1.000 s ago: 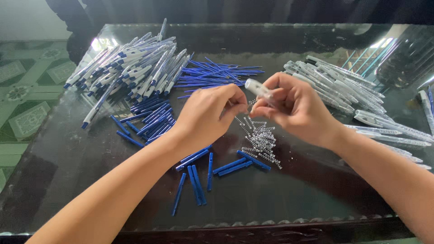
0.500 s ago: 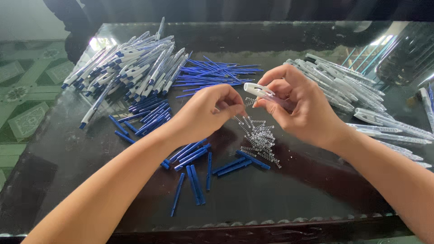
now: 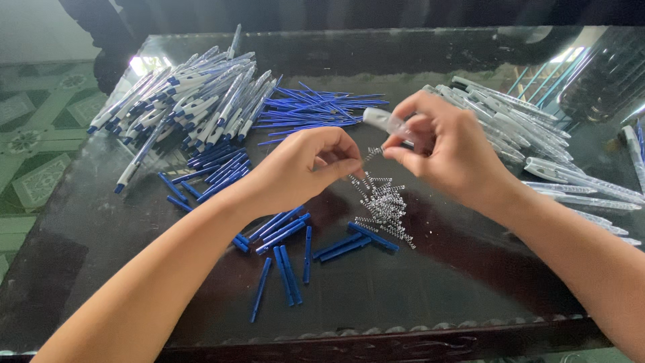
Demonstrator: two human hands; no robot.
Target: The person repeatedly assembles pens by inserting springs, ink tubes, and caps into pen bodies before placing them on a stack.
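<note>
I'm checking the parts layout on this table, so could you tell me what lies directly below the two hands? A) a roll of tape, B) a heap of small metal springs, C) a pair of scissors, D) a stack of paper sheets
B: a loose heap of small metal springs lies on the dark table just under the left hand and the right hand, which holds a clear pen barrel.

One head-worn camera is looking down over a dark glass table [image 3: 470, 296].
It is sitting above the table's near edge and facing toward the far edge, tilting steeply down and staying close. Both forearms are coming in from the bottom corners, with the left hand [image 3: 302, 168] and right hand [image 3: 447, 151] meeting mid-frame. The far edge is running along the top, and tiled floor [image 3: 33, 134] is showing past the left edge.
</note>
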